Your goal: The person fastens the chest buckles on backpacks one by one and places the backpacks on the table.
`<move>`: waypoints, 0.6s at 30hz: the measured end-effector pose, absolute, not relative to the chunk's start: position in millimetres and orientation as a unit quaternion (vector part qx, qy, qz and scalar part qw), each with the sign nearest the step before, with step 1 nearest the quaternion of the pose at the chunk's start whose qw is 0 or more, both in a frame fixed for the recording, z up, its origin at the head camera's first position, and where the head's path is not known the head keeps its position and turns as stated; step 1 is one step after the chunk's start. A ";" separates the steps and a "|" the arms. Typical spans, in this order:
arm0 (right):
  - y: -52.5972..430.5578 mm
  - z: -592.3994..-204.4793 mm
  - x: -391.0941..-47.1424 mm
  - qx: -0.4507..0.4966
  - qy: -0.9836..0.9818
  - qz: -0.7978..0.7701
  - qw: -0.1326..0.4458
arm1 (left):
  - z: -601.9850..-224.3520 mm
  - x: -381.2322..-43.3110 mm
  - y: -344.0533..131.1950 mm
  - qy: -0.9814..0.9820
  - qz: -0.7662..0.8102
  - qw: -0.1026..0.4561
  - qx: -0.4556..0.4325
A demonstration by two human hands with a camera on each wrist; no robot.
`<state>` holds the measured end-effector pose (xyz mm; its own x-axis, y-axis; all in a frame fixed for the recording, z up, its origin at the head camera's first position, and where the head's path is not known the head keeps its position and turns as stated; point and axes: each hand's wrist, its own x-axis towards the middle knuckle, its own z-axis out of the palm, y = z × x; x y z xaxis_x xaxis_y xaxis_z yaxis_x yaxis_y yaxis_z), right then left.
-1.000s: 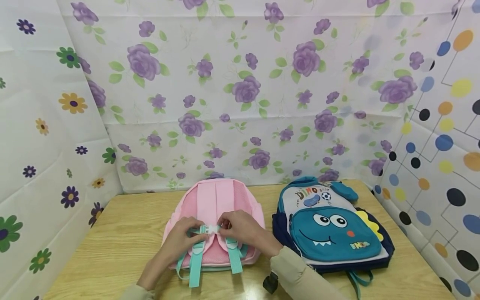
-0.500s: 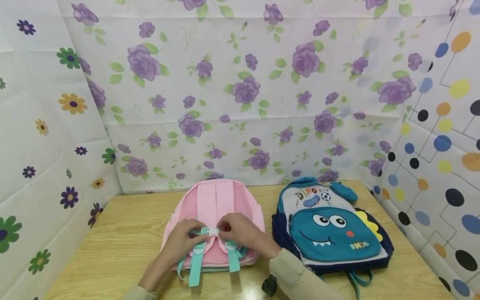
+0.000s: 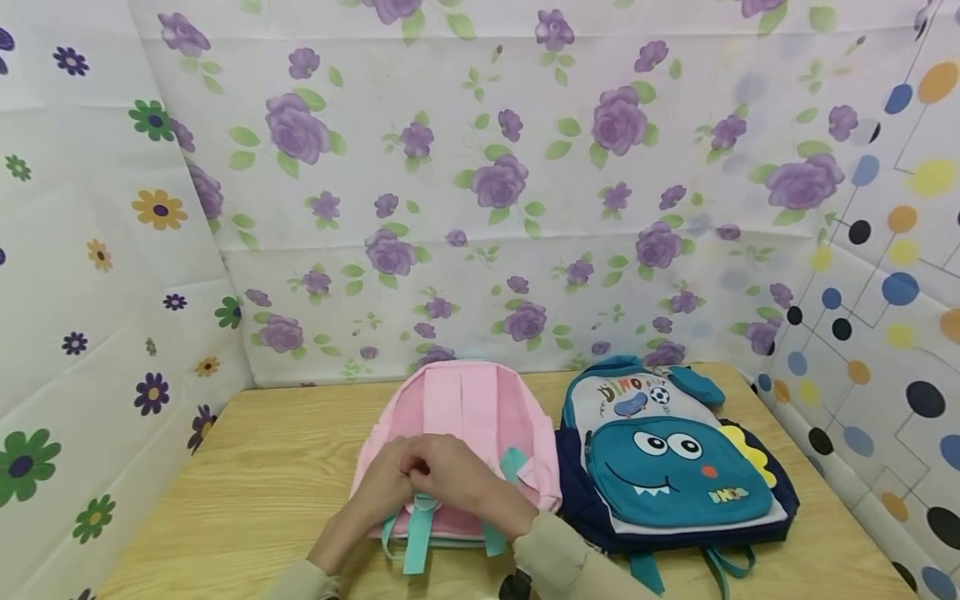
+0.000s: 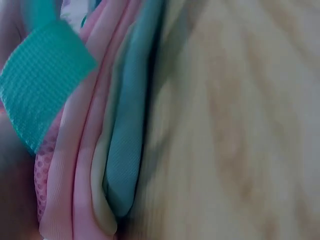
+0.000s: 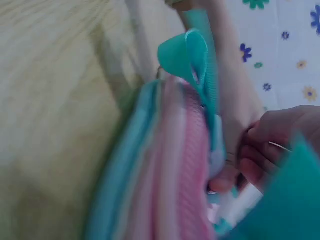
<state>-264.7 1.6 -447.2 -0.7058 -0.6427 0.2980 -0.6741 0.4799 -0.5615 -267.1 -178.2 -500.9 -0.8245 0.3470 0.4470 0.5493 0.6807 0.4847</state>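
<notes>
A pink backpack (image 3: 461, 392) lies with its shoulder straps facing up, teal webbing (image 3: 418, 542) hanging from them. Over the left strap, my left hand (image 3: 382, 479) and right hand (image 3: 453, 471) meet, fingertips together, covering the chest buckle area. In the right wrist view, the left thumb (image 5: 222, 182) presses against the chest strap, with a small pale piece below it. The right fingers (image 5: 257, 155) curl beside it; I cannot tell what they hold. A teal strap end (image 3: 513, 462) stands up on the right shoulder strap. The left wrist view shows a webbing tail (image 4: 47, 82).
A blue and white dinosaur backpack (image 3: 678, 467) lies close on the right, its teal straps (image 3: 727, 562) trailing toward the near edge. Both bags are on a wooden table (image 3: 225, 492). Flower-printed cloth (image 3: 480, 275) stands behind, with more printed cloth (image 3: 870, 417) at both sides.
My right hand has moved left to meet the left hand. The white buckle that showed between them is now hidden, and a teal strap end shows at the right shoulder strap.
</notes>
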 end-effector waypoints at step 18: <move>54.6 -456.8 -273.9 0.317 -0.900 0.298 -0.005 | -499.5 -269.9 -176.6 -0.920 -0.306 0.093 -0.227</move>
<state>-273.9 54.6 -456.8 -0.7988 -0.5739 0.1803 -0.5679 0.6207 -0.5406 -269.9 -176.6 -499.5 -0.8802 0.3603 0.3091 0.4736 0.7106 0.5203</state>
